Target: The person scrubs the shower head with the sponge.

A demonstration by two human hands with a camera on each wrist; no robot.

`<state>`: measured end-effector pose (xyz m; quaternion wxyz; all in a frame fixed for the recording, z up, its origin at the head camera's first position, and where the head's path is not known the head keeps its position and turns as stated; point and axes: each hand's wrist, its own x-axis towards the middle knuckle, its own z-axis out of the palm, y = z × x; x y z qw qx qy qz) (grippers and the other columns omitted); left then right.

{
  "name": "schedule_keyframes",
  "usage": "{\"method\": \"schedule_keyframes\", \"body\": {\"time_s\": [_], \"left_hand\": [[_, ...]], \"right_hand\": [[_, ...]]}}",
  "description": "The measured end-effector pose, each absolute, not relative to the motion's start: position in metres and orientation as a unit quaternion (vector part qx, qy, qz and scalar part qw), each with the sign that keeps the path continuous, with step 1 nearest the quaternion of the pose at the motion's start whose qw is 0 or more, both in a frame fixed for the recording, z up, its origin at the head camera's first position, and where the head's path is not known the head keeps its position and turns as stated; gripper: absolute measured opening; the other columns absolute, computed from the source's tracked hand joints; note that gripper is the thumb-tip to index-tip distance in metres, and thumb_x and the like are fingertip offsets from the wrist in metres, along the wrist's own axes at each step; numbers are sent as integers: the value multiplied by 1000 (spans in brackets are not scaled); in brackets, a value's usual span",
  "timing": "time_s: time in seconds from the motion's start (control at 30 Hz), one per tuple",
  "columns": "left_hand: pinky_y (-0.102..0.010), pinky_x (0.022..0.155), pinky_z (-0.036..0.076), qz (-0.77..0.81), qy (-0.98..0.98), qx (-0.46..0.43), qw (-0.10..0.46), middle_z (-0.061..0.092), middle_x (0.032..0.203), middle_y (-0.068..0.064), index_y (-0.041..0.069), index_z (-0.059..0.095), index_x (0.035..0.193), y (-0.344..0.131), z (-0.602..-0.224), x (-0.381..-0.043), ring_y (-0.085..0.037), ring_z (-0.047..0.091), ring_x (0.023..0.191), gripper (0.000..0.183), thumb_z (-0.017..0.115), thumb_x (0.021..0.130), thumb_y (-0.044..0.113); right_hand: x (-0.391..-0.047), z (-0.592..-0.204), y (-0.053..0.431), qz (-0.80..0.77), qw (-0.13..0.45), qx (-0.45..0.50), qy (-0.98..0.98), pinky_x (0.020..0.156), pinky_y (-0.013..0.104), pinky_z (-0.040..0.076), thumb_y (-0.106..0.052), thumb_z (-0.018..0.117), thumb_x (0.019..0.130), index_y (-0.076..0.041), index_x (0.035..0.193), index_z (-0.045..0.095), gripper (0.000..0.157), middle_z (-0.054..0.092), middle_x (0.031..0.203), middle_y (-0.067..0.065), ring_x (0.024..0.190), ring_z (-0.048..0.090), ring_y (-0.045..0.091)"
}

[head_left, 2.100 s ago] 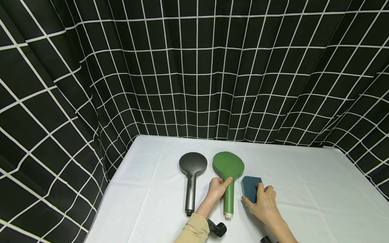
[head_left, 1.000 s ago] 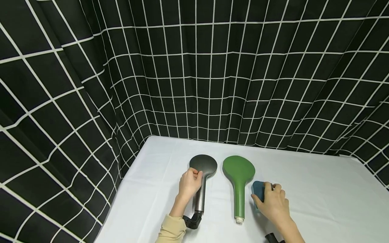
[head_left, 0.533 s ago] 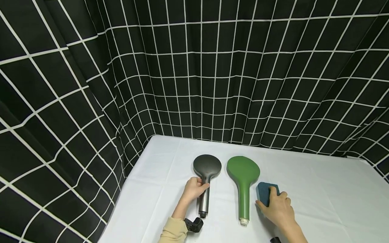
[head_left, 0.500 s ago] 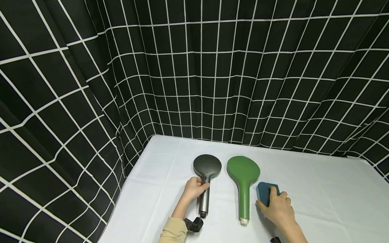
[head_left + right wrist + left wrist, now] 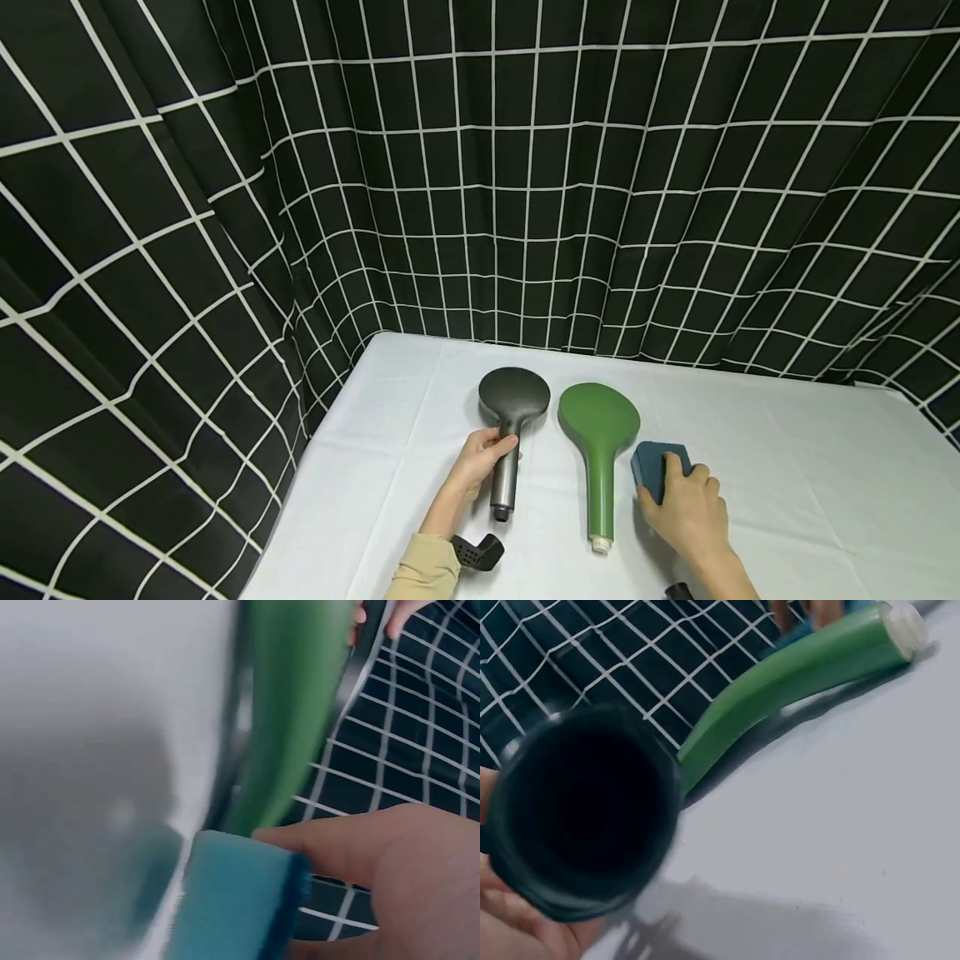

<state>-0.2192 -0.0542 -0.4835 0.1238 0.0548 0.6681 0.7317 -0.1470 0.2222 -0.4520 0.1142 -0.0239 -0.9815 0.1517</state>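
Observation:
My left hand [image 5: 478, 460] grips a dark grey hand shower [image 5: 513, 393] by the neck of its handle, thumb across the top. In the left wrist view the hollow end of that handle [image 5: 585, 810] fills the left side, with a shadow on the cloth below it. To its right a green hand shower [image 5: 600, 417] lies on the table, its white threaded end towards me. Right of that, my right hand [image 5: 692, 504] holds a blue sponge block [image 5: 651, 468] between thumb and fingers. The right wrist view shows the sponge [image 5: 232, 885] close to the green handle [image 5: 292, 712].
A white cloth [image 5: 810, 467] covers the table. Black curtains with a white grid [image 5: 480, 208] hang behind it and along both sides. A black wrist camera mount [image 5: 480, 552] sits by my left wrist, low over the cloth.
My left hand has left the green hand shower's handle, reached left to the grey one, taken hold of it and raised it slightly. My right hand keeps the sponge, which has shifted slightly.

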Motion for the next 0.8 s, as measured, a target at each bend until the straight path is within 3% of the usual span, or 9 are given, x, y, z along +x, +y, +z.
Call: {"method": "schedule_keyframes", "body": {"time_s": [0.23,0.33,0.47,0.63,0.8], "left_hand": [[-32,73,52,753,638,120,111,50,115,-16,-2,44,130,-43,-461,-212,-33,64,88,40,53,96,16],[-40,78,51,750,636,146,109,49,113,-14,2,44,132,-37,-453,-210,-38,63,91,39,52,96,15],[-48,80,50,734,646,185,104,50,114,-15,0,43,133,-31,-436,-200,-44,60,93,37,48,97,9],[-50,76,49,694,665,255,108,55,104,-22,-5,42,132,-28,-426,-194,-20,62,79,37,46,97,3],[-46,72,51,680,665,289,109,55,85,-34,-9,44,127,-27,-425,-196,-4,57,69,34,47,95,-1]], "right_hand": [[-152,-422,211,205,318,72,-923,69,62,40,-20,71,74,5,126,49,62,39,114,43,90,46,56],[-163,-410,198,228,357,166,-890,77,58,38,-34,62,86,1,132,47,59,35,124,37,100,44,50],[-178,-404,171,213,383,305,-846,83,55,36,-44,42,95,-6,132,50,54,37,132,30,110,42,44],[-200,-397,159,177,404,408,-799,87,57,35,-37,45,96,-12,122,60,39,41,133,28,112,43,44],[-227,-380,175,277,457,296,-792,90,57,32,-35,55,92,-8,120,62,40,42,134,26,115,41,44]]}}
